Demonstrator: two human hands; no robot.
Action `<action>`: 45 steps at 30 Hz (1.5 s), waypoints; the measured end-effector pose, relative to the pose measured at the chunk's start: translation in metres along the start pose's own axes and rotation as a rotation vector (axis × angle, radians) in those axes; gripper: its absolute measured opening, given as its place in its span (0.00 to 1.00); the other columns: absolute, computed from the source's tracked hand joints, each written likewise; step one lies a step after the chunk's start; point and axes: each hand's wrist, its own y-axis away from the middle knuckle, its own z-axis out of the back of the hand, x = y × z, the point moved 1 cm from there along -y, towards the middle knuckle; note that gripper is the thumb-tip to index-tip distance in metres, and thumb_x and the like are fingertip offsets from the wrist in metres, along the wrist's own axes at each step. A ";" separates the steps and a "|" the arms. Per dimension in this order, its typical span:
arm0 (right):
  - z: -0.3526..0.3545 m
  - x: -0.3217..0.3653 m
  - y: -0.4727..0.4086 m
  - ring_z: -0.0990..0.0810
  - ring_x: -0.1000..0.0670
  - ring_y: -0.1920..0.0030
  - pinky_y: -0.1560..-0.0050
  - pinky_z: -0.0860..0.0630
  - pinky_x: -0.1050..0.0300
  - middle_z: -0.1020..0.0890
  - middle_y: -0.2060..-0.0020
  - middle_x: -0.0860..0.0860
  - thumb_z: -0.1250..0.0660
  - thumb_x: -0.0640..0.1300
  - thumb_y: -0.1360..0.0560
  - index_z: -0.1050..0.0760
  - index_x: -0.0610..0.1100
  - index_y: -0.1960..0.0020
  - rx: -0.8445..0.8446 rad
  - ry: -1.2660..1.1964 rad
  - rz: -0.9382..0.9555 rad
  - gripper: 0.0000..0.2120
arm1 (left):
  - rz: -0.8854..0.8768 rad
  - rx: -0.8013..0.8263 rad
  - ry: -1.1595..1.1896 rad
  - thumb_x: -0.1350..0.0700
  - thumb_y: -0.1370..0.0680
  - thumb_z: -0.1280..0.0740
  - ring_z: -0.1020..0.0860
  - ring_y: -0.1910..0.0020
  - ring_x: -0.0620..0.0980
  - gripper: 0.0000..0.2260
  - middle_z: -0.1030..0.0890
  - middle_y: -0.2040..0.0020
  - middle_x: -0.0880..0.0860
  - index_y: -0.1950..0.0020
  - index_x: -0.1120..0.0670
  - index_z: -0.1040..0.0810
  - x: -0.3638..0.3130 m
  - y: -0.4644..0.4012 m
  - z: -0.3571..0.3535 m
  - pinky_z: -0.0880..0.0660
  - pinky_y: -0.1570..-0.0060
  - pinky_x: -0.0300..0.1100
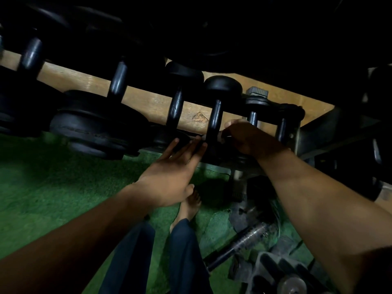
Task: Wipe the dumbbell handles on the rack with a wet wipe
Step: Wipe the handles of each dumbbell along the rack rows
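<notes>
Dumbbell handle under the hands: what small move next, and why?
Probably slide the right hand up the dumbbell handle. A pale bit of wipe shows at its fingers, low against the handle, with bare handle above. The left hand is open, fingertips near the handle's base.

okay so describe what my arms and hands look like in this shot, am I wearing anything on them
Both forearms are bare as far as the frame shows: no sleeves, gloves, watch or bands visible. The left hand and the right hand show no rings that I can make out, though the light is dim. Lower down you wear dark blue trousers and your foot is bare.
</notes>
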 end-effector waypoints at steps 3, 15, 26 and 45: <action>0.007 -0.007 0.001 0.21 0.41 0.58 0.57 0.21 0.51 0.24 0.59 0.38 0.35 0.25 0.26 0.31 0.41 0.60 -0.065 -0.082 0.097 0.13 | 0.036 0.002 0.014 0.43 0.19 0.37 0.66 0.19 0.48 0.44 0.67 0.18 0.52 0.18 0.51 0.67 -0.004 0.000 0.000 0.64 0.20 0.51; 0.079 -0.017 0.027 0.19 0.52 0.58 0.58 0.22 0.55 0.17 0.60 0.51 0.35 0.29 0.31 0.21 0.49 0.61 -0.438 0.293 0.520 0.15 | 0.049 -0.015 -0.018 0.39 0.18 0.41 0.63 0.18 0.49 0.40 0.62 0.16 0.52 0.16 0.53 0.61 -0.050 -0.006 0.008 0.63 0.20 0.53; 0.070 -0.043 0.034 0.20 0.48 0.48 0.54 0.26 0.58 0.18 0.46 0.54 0.29 0.51 0.25 0.16 0.53 0.46 -0.304 0.826 0.364 0.09 | -0.289 0.149 -0.316 0.39 0.19 0.39 0.61 0.18 0.50 0.42 0.62 0.17 0.52 0.17 0.52 0.63 -0.046 -0.056 0.002 0.63 0.20 0.55; 0.065 -0.039 0.007 0.20 0.38 0.51 0.59 0.24 0.50 0.20 0.51 0.44 0.36 0.39 0.26 0.25 0.47 0.45 -0.723 0.794 0.664 0.10 | -0.168 0.086 -0.209 0.37 0.20 0.41 0.61 0.18 0.48 0.42 0.60 0.16 0.50 0.16 0.52 0.62 -0.060 -0.055 -0.004 0.71 0.23 0.54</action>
